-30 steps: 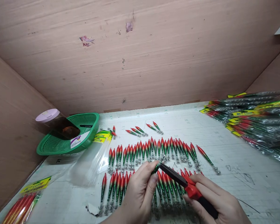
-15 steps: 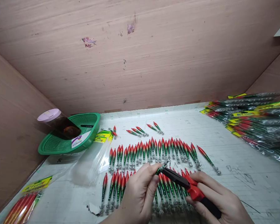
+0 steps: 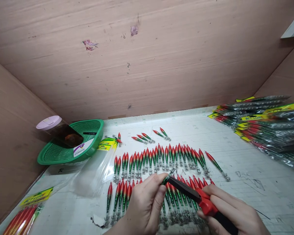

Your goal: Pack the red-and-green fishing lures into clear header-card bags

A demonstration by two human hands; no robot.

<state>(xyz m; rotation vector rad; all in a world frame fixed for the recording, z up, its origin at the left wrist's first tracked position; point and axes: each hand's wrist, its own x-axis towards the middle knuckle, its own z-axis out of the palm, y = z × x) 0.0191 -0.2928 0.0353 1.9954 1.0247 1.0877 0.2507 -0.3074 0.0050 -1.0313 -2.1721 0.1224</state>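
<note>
My left hand pinches a fishing lure between thumb and fingertips, its green tail end and metal hook crown showing and the rest hidden in the hand. My right hand grips long-nose pliers with black jaws and red-and-black handles. The jaw tips are at the lure's tail, just under the hooks; whether they pinch it I cannot tell. Behind my hands stands a row of red and green lures. A nearer row of lures lies partly hidden under my hands and the pliers.
A green basket at the left holds a lidded cup of dark drink and a card. Beside it lie clear bags with yellow headers. Packed lures lie front left; a pile of bagged lures is at right.
The pliers have tilted a little, their handles moving slightly down and to the right. My left hand keeps hold of the lure. The whole view has shifted slightly.
</note>
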